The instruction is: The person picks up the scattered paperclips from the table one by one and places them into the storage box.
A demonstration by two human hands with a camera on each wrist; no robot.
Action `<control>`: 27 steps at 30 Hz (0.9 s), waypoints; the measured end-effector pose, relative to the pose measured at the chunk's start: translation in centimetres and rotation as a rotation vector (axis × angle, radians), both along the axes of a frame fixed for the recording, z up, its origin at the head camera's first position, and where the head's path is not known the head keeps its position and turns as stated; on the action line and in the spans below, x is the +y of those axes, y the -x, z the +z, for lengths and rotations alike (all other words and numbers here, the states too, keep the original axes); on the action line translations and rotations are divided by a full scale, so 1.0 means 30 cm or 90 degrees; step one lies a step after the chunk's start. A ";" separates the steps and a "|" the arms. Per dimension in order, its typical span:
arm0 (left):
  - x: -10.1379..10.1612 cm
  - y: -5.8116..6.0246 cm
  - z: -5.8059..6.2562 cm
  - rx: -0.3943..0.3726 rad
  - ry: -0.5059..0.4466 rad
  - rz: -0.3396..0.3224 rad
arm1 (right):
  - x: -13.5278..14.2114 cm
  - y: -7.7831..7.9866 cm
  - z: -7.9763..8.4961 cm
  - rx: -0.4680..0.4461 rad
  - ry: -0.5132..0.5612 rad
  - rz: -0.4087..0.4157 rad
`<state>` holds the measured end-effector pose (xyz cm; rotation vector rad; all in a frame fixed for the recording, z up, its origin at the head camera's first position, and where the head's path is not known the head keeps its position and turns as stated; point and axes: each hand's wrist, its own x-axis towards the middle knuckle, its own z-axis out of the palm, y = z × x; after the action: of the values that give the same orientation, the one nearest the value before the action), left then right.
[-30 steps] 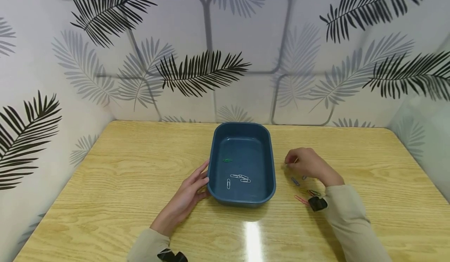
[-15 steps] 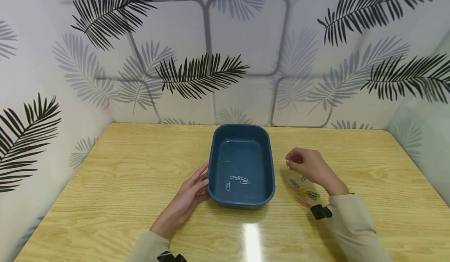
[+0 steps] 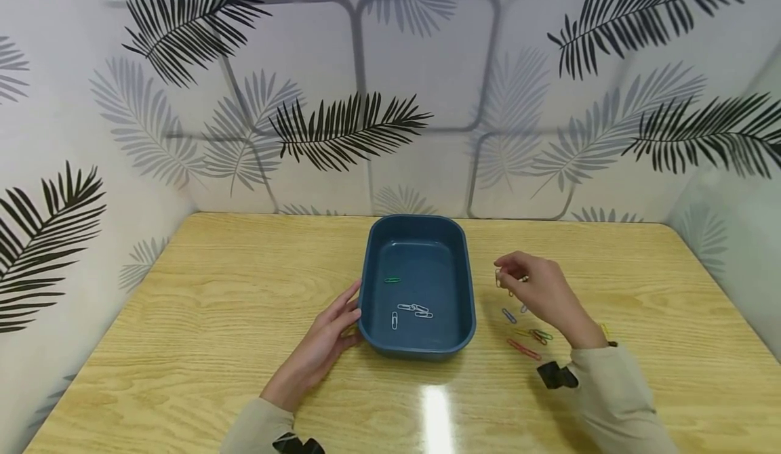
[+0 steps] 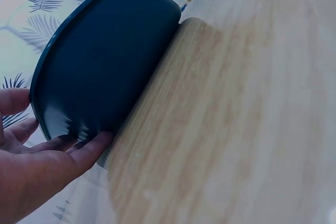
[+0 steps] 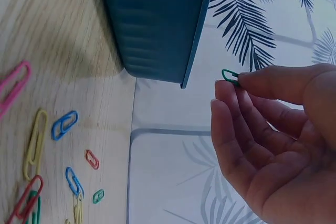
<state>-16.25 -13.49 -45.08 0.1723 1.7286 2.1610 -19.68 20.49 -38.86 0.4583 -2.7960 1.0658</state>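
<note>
A dark blue rectangular bin (image 3: 427, 261) stands at the middle of the table. Inside it lie a green paper clip (image 3: 392, 280) and several silver paper clips (image 3: 422, 310). My left hand (image 3: 323, 345) rests against the bin's left side, its fingers extended along the outer wall. To the right of the bin, my right hand (image 3: 539, 288) pinches a small paper clip (image 5: 229, 75) between thumb and fingertip. That clip looks green in the right wrist view and pale in the head view. Part of it is hidden by the fingers.
Several loose clips lie right of the bin, among them a blue clip (image 3: 509, 316), a yellow clip (image 5: 35, 144) and a pink clip (image 5: 13, 87). A leaf-patterned wall (image 3: 421, 162) rises behind the wooden table (image 3: 262, 271).
My right hand has lifted off the tabletop with the paper clip pinched in it, and its wrist has shifted a little towards me. My left hand stays against the bin.
</note>
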 end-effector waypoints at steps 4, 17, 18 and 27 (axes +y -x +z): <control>-0.001 0.001 0.001 0.000 0.003 0.004 | -0.008 -0.013 0.005 0.005 0.014 -0.004; 0.000 -0.003 0.003 0.000 0.003 0.005 | -0.064 -0.087 0.062 0.068 0.060 0.038; -0.001 -0.002 0.003 0.000 0.004 0.006 | -0.070 -0.090 0.063 0.074 0.064 0.042; 0.001 0.000 0.001 -0.005 0.007 0.010 | -0.104 -0.097 0.050 0.104 0.069 0.061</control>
<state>-16.25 -13.46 -45.05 0.1478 1.7435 2.1597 -16.79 17.37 -37.36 0.6414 -2.5838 1.1356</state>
